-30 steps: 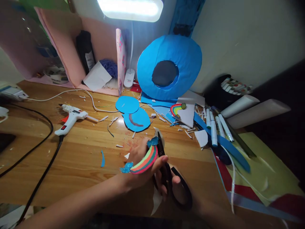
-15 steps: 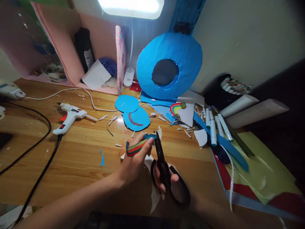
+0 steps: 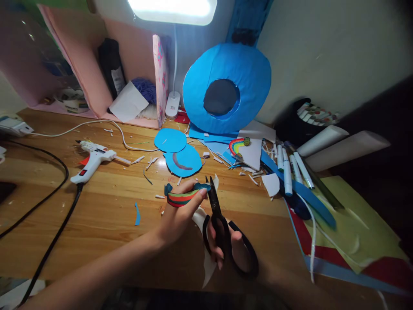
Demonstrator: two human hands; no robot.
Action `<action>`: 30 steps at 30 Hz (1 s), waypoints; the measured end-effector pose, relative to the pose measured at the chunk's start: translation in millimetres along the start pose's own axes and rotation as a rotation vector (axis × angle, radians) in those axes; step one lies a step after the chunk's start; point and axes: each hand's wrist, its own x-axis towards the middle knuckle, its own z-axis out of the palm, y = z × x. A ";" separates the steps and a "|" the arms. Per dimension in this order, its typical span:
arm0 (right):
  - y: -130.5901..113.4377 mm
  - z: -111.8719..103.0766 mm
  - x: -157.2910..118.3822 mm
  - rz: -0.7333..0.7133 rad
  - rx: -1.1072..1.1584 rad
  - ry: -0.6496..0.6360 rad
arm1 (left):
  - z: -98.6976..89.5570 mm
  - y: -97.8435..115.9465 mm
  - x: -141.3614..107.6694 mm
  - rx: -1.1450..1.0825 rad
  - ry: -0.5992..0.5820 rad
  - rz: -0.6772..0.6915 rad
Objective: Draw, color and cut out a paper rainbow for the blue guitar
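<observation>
Pinched in my left hand [image 3: 180, 217] is a paper rainbow cutout [image 3: 182, 198] with red, orange and green bands and dark blue-green clouds at its ends. My right hand [image 3: 226, 245] has its thumb and fingers through the black handles of a pair of scissors [image 3: 215, 202]. The blades point away from me, slightly parted, with their tips beside the cloud near my left thumb. A strip of white paper [image 3: 209, 269] hangs below my hands. Just beyond lie two blue paper rounds [image 3: 171, 140], the nearer one bearing a dark curved stroke.
A white glue gun [image 3: 93, 161] lies at left, its black cord [image 3: 61, 237] running toward me. A large blue ring [image 3: 196, 86] leans at the back. Another rainbow cutout [image 3: 238, 147], markers [image 3: 287, 172] and coloured sheets [image 3: 358, 219] are at right. Paper scraps litter the wooden table [image 3: 106, 228].
The rainbow cutout has turned in my left hand, so its left cloud shows more fully. The scissor blades have parted a little. The whole view has shifted slightly.
</observation>
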 end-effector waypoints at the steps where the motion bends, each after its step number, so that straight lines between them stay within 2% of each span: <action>1: -2.5 0.0 0.2 0.015 -0.010 -0.011 | -0.7 0.5 0.3 0.002 0.001 0.005; 10: -9.1 -3.1 -0.2 0.087 -0.040 -0.030 | -4.0 -9.9 1.0 -0.056 0.048 -0.061; 18: -15.3 -2.7 -0.6 0.098 -0.045 -0.054 | -6.6 -14.3 7.6 -0.105 0.093 -0.053; 26: 3.1 -7.0 -2.1 0.061 -0.002 -0.046 | -12.5 -10.7 13.3 -0.043 0.044 -0.022; 30: 3.0 -8.9 -4.7 0.067 -0.019 -0.074 | -14.7 -10.5 14.2 -0.026 0.014 -0.025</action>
